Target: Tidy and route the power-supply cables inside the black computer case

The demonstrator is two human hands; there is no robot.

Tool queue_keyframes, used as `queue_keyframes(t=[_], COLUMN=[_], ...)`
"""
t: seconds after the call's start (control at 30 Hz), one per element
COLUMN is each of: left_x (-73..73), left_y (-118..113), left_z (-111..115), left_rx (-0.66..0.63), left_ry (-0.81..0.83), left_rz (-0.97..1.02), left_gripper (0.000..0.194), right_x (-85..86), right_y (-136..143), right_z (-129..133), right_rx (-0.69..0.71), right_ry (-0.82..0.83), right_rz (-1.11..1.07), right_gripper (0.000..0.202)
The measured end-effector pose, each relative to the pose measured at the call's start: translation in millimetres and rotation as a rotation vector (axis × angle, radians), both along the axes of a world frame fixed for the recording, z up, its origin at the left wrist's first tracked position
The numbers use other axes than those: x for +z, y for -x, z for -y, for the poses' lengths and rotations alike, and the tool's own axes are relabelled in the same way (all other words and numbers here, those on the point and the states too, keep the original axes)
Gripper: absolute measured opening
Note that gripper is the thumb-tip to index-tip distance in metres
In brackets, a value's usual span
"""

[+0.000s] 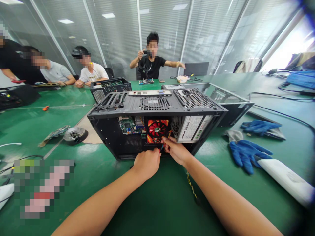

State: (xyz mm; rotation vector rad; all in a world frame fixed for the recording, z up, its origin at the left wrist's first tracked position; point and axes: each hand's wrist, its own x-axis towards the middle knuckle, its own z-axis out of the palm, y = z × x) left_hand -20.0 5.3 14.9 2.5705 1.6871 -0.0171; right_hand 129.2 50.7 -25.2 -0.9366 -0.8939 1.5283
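Note:
A black computer case (pixel 113 131) lies on the table with its open side towards me. Inside it sit a red-and-black cooling fan (pixel 157 128), a green motherboard (pixel 127 125) and a power supply (pixel 194 128) with a white label. My left hand (pixel 148 163) is closed in front of the fan, its fingertips around thin coloured wires (pixel 162 146). Close beside it, my right hand (pixel 176 151) pinches the same wires at the lower edge of the fan. Fingers partly hide the wires' ends. Below my right wrist hangs a twisted yellow-and-black cable (pixel 191 185).
Blue gloves (pixel 246 152) and a white bar-shaped object (pixel 286 178) lie at right. At left are a round metal-and-black part (pixel 75 135) and a circuit board (pixel 54 135). Other cases (pixel 110 88) stand behind. A person (pixel 154 65) sits opposite; several others are at left.

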Motion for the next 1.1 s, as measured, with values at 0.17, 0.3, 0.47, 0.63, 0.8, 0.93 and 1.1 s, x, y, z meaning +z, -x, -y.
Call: queue_keyframes(t=[0.17, 0.3, 0.47, 0.63, 0.8, 0.93, 1.1], left_x=[-1.4, -1.3, 0.9, 1.9, 0.6, 2.2, 5.4], left_y=[1.8, 1.8, 0.0, 0.5, 0.6, -0.2, -0.6], left_z=[-1.1, -0.9, 0.5, 1.2, 0.7, 0.6, 0.5], left_rx=[-0.017, -0.022, -0.020, -0.024, -0.019, -0.009, 0.001], left_ry=[-0.037, -0.044, 0.001, 0.003, -0.008, -0.009, 0.006], left_rz=[0.007, 0.003, 0.002, 0.011, 0.008, -0.001, -0.017], left_gripper=[0.034, 0.035, 0.037, 0.037, 0.037, 0.036, 0.036], right_x=[0.8, 1.3, 1.6, 0.2, 1.8, 2.4, 1.5], right_y=[1.0, 1.8, 2.1, 1.5, 1.1, 2.0, 2.6], right_z=[0.6, 0.5, 0.7, -0.2, 0.4, 0.8, 0.1], right_rx=[-0.017, -0.022, -0.031, -0.017, -0.023, -0.037, -0.037], right_ry=[-0.003, 0.000, 0.011, 0.001, 0.004, 0.007, -0.002], right_rz=[0.015, 0.022, 0.016, 0.016, 0.035, 0.034, 0.042], right_gripper=[0.025, 0.026, 0.025, 0.026, 0.028, 0.028, 0.029])
